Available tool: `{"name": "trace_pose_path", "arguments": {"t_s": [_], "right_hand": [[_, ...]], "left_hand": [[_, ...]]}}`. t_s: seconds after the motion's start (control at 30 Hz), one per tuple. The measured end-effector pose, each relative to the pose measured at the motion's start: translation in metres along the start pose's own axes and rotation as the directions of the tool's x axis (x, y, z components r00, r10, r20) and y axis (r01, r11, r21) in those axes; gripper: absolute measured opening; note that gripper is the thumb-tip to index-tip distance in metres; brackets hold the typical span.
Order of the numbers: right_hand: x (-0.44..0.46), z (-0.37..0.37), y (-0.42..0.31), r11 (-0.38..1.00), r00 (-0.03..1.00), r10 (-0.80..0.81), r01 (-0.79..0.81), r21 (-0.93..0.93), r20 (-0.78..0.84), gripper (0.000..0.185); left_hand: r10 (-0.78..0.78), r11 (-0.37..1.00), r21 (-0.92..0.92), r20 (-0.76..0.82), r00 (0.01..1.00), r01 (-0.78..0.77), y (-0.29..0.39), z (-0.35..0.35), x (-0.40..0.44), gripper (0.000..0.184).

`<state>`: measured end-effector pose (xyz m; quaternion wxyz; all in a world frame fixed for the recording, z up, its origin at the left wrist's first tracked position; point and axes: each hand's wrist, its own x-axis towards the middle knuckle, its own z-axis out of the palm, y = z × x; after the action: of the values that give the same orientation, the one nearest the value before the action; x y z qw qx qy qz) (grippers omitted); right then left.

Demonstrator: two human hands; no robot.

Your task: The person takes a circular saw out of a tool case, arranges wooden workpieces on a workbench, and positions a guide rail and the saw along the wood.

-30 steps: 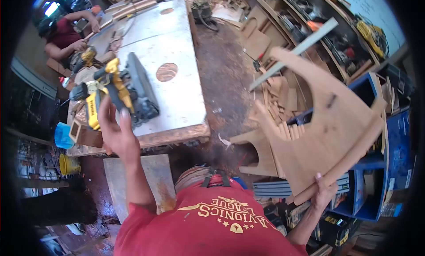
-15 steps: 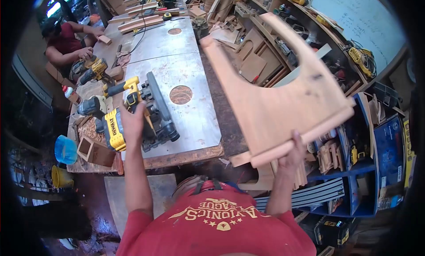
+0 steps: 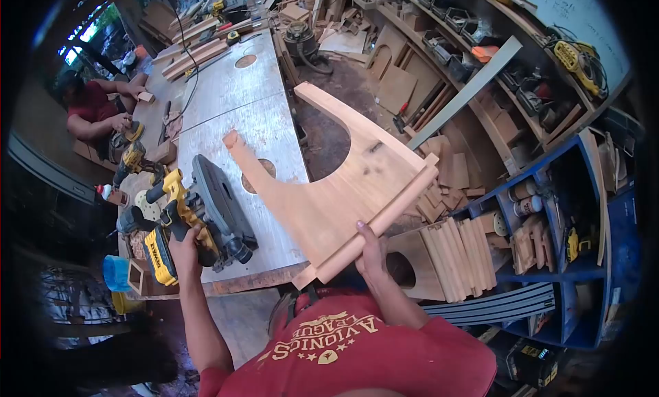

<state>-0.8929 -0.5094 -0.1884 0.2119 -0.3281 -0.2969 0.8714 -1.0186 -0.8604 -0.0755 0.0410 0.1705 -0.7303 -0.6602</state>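
Observation:
My left hand [image 3: 185, 249] is wrapped around the handle of a yellow-and-black cordless circular saw [image 3: 180, 208], tilted on its side over the near left of the workbench [image 3: 278, 215]. The saw's long grey base faces right. In my right hand [image 3: 371, 251] is a wooden panel [image 3: 343, 194] with a deep U-shaped cutout and two arms. My fingers grip it by the thick rounded rail along its near edge. The panel is raised and slanted, and its left arm overlaps a round hole in the bench top.
Across the bench, a person [image 3: 96, 115] handles a sander. A drill [image 3: 137, 160], a blue container [image 3: 117, 272] and a wooden box [image 3: 142, 277] line the left side. At right stand a blue shelf [image 3: 570, 260] and stacked wooden strips [image 3: 456, 260]. A shop vacuum [image 3: 300, 40] stands behind.
The panel has swung left and nearer, with one arm now over the bench. The saw has shifted slightly left and down in my left hand. The camera view has turned right.

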Motion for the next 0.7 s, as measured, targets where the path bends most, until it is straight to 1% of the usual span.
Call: {"name": "trace_pose_path", "arguments": {"t_s": [0.1, 0.13, 0.17, 0.2, 0.27, 0.37, 0.4, 0.5, 0.53, 0.63, 0.67, 0.7], "right_hand": [[0.000, -0.005, 0.008, 0.997, 0.999, 0.038, -0.040, -0.073, -0.024, 0.042], [0.000, -0.007, 0.011, 0.994, 0.998, 0.052, -0.055, -0.095, -0.029, 0.042], [-0.003, -0.011, 0.017, 0.990, 0.997, 0.068, -0.072, -0.119, -0.036, 0.041], [-0.005, -0.015, 0.023, 0.986, 0.996, 0.086, -0.090, -0.142, -0.036, 0.039], [-0.007, -0.022, 0.038, 0.977, 0.994, 0.111, -0.113, -0.180, -0.021, 0.036], [-0.022, -0.018, 0.045, 0.932, 0.987, 0.153, -0.160, -0.325, -0.046, 0.031], [-0.018, -0.030, 0.064, 0.923, 0.996, 0.083, -0.089, -0.373, -0.031, 0.031], [-0.034, -0.020, 0.061, 0.892, 0.971, 0.240, -0.216, -0.398, 0.010, 0.036], [-0.040, -0.014, 0.060, 0.883, 0.960, 0.279, -0.247, -0.399, 0.022, 0.039], [-0.056, -0.003, 0.080, 0.854, 0.928, 0.372, -0.335, -0.399, 0.015, 0.041], [-0.059, -0.002, 0.087, 0.788, 0.879, 0.476, -0.419, -0.452, 0.014, 0.042], [-0.071, 0.012, 0.089, 0.805, 0.880, 0.474, -0.416, -0.423, 0.038, 0.043]], "left_hand": [[0.001, 0.998, -0.056, 0.041, 0.999, 0.001, 0.003, -0.008, 0.012, 0.031], [0.003, 0.999, -0.042, 0.082, 0.997, 0.001, 0.017, -0.007, 0.014, 0.035], [-0.007, 0.999, -0.040, 0.120, 0.993, 0.012, 0.017, -0.017, 0.028, 0.034], [-0.084, 0.995, -0.046, 0.102, 0.991, 0.089, 0.035, -0.016, 0.031, 0.033], [-0.172, 0.982, -0.064, 0.081, 0.982, 0.178, 0.066, -0.018, 0.040, 0.035], [-0.235, 0.962, -0.134, 0.049, 0.971, 0.239, 0.089, -0.026, 0.043, 0.035], [-0.247, 0.954, -0.162, 0.049, 0.968, 0.251, 0.096, -0.025, 0.044, 0.035], [-0.151, 0.981, -0.123, 0.018, 0.988, 0.152, 0.107, -0.020, 0.016, 0.037], [-0.149, 0.982, -0.114, 0.046, 0.988, 0.153, 0.105, -0.025, 0.011, 0.041], [-0.094, 0.973, -0.201, 0.111, 0.989, 0.115, 0.115, -0.022, -0.026, 0.047], [-0.076, 0.972, -0.209, 0.137, 0.988, 0.104, 0.115, -0.022, -0.033, 0.049], [-0.060, 0.971, -0.218, 0.157, 0.986, 0.094, 0.114, -0.024, -0.040, 0.050]]}}
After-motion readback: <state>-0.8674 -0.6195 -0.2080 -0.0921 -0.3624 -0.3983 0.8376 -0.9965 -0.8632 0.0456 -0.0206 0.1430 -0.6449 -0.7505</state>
